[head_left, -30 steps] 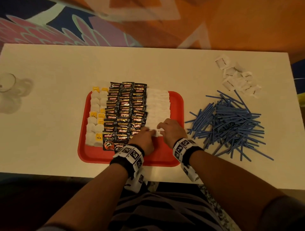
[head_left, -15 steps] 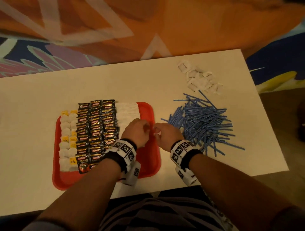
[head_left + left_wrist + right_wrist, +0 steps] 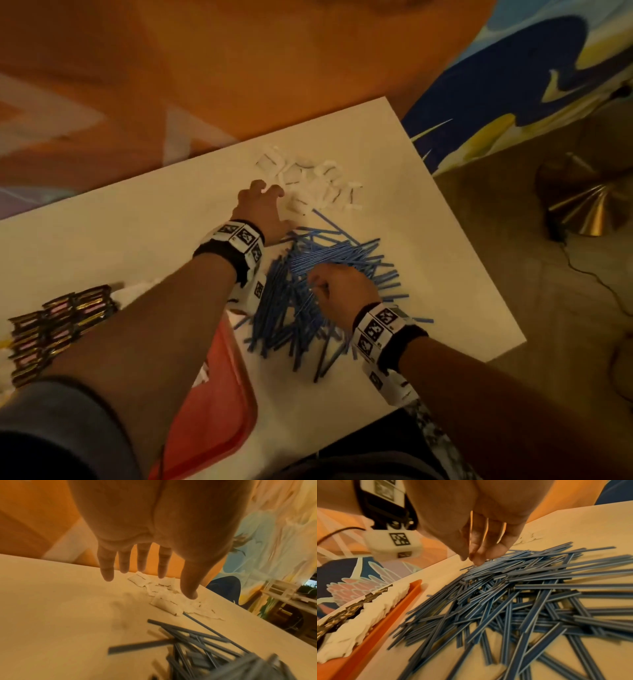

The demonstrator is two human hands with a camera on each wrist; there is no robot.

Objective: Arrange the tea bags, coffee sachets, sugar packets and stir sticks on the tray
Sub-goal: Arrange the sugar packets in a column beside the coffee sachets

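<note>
**A:** Nearest us, the red tray (image 3: 219, 404) sits at the table's front edge, already carrying a row of dark coffee sachets (image 3: 58, 325) with a white row of packets (image 3: 368, 615) packed against its right rim. Why are both our hands off it?

**B:** We judge the tray's sorted rows are set, and what remains lies loose on the white table (image 3: 102, 246). Our right hand (image 3: 342, 287) hangs low over the tangled pile of blue stir sticks (image 3: 329, 274), just beside the tray, fingers drawn together and pointing down at the top sticks. Whether they pinch one yet, we cannot tell.

**A:** And farther out?

**B:** Our left hand (image 3: 263, 212) reaches past the sticks toward the scattered sugar packets (image 3: 308, 178) near the far edge, some printed "brown sugar". Its fingers (image 3: 142, 559) are spread straight, apart and holding nothing, just above the packets.

**A:** So each hand takes one pile?

**B:** That is our reading: sticks need gathering parallel, packets picking singly, and both are still off the tray
</note>
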